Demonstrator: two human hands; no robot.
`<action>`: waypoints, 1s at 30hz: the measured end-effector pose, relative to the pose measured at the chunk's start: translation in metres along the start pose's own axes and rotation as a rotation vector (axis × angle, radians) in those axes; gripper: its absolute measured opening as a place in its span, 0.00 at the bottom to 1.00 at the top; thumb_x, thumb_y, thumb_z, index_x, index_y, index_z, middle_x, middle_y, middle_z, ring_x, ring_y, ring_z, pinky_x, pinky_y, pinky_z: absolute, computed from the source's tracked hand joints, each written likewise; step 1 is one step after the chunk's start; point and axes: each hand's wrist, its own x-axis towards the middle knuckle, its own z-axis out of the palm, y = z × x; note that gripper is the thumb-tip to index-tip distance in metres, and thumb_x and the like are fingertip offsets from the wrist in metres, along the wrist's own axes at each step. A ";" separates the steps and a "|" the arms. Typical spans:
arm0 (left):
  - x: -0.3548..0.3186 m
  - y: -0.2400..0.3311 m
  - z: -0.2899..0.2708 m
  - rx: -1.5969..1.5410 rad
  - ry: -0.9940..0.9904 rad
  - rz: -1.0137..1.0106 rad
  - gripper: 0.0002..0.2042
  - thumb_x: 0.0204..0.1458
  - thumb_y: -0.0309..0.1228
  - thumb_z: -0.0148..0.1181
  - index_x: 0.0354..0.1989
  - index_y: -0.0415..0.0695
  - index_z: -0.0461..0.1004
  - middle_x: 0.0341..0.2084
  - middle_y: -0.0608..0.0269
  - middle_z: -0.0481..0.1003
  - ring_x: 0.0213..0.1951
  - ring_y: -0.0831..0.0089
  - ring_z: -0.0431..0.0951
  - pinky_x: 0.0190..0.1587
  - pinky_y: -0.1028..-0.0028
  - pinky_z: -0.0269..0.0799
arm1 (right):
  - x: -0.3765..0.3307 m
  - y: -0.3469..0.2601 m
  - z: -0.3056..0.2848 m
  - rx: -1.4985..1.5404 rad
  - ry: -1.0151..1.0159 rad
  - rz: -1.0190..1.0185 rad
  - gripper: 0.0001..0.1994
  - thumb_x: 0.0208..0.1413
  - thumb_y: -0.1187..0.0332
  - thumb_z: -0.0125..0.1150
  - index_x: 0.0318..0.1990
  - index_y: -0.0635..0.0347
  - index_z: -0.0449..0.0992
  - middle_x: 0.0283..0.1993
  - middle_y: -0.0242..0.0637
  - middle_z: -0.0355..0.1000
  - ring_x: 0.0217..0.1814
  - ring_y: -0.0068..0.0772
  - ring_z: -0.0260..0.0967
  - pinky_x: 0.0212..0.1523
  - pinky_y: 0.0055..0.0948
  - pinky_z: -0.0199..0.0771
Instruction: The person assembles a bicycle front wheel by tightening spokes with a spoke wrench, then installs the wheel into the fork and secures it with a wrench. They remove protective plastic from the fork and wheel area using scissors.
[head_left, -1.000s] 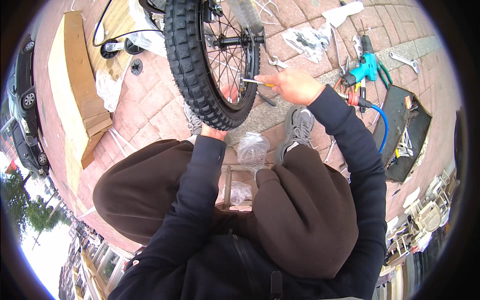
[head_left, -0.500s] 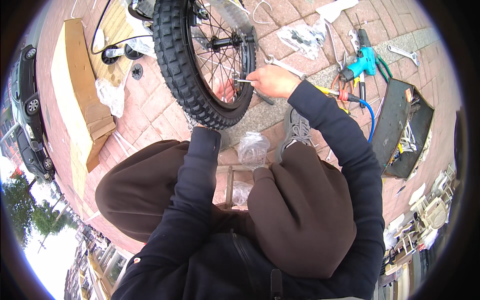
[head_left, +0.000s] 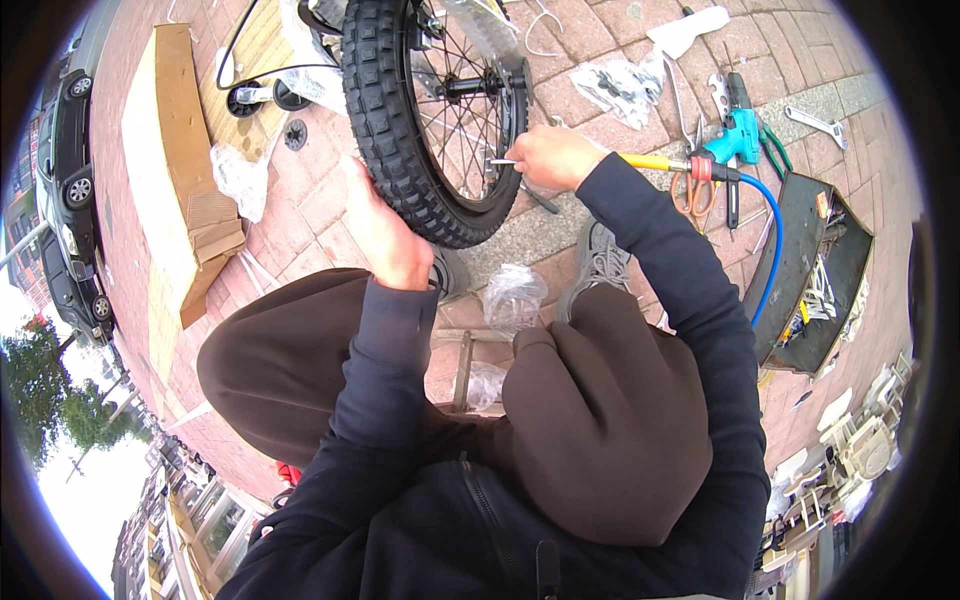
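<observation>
A bicycle wheel with a black knobby tyre stands upright before me. My right hand is at the wheel's right side, closed round a slim air hose nozzle. The nozzle's silver tip points left, over the rim and spokes. Behind the hand, its yellow stem runs to a red coupling and a blue hose. My left hand is beside the tyre's lower left, fingers stretched out and holding nothing. I cannot tell whether it touches the tread.
A teal power drill, pliers and a wrench lie on brick paving to the right. An open metal toolbox stands nearer. Cardboard lies left, with plastic bags around. A clear bag sits between my shoes.
My left hand has come away from the spokes and now lies outside the tyre on its left. My right hand keeps the nozzle at the rim. The whole view has shifted slightly.
</observation>
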 end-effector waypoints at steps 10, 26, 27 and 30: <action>0.012 -0.008 -0.001 0.024 0.108 0.017 0.19 0.60 0.44 0.38 0.42 0.41 0.69 0.34 0.64 0.74 0.32 0.75 0.75 0.37 0.75 0.72 | -0.002 0.003 0.011 -0.001 0.018 -0.030 0.11 0.49 0.67 0.54 0.39 0.56 0.77 0.32 0.46 0.73 0.38 0.46 0.71 0.40 0.40 0.70; 0.020 -0.011 -0.008 0.030 0.065 -0.005 0.22 0.60 0.46 0.34 0.45 0.40 0.69 0.37 0.63 0.74 0.36 0.75 0.74 0.41 0.76 0.69 | -0.003 0.003 0.017 -0.041 0.142 -0.089 0.10 0.47 0.68 0.54 0.36 0.57 0.77 0.29 0.45 0.73 0.35 0.46 0.72 0.36 0.40 0.71; 0.020 -0.011 -0.008 0.022 0.066 -0.009 0.22 0.60 0.46 0.34 0.45 0.41 0.69 0.38 0.63 0.74 0.36 0.75 0.75 0.42 0.75 0.69 | -0.003 0.002 0.017 -0.054 0.144 -0.093 0.09 0.47 0.68 0.54 0.36 0.57 0.77 0.28 0.45 0.73 0.34 0.46 0.72 0.36 0.40 0.71; 0.022 -0.012 -0.010 0.017 0.051 -0.007 0.22 0.60 0.46 0.34 0.46 0.41 0.68 0.39 0.63 0.74 0.37 0.74 0.74 0.43 0.75 0.69 | -0.002 0.001 0.019 -0.091 0.174 -0.123 0.09 0.46 0.68 0.54 0.34 0.57 0.77 0.27 0.44 0.73 0.33 0.45 0.72 0.35 0.41 0.71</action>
